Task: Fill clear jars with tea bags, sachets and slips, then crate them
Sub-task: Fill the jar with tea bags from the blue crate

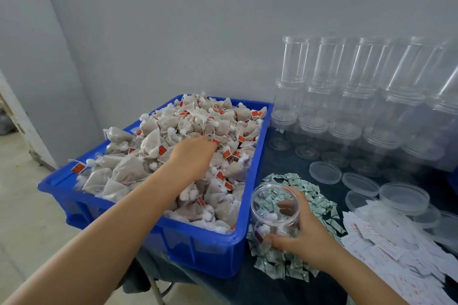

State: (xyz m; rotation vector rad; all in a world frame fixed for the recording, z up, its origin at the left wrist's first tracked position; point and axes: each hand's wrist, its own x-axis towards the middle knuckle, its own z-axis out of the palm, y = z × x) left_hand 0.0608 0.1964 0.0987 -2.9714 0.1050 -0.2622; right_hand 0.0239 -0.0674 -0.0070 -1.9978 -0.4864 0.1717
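Observation:
A blue crate [208,252] at centre left is heaped with pale tea bags [173,131] carrying red tags. My left hand [192,153] reaches into the heap, its fingers dug in among the bags; whether it holds one is hidden. My right hand [306,230] grips an open clear jar [272,202] just right of the crate. The jar stands on a pile of green-and-white sachets [314,195] and holds a few white items at its bottom. White paper slips [386,238] with red print lie spread to the right.
Stacks of empty clear jars [359,96] line the back right against the grey wall. Loose clear lids [324,172] lie on the dark table between the stacks and the slips. The table's front edge drops to a pale floor at left.

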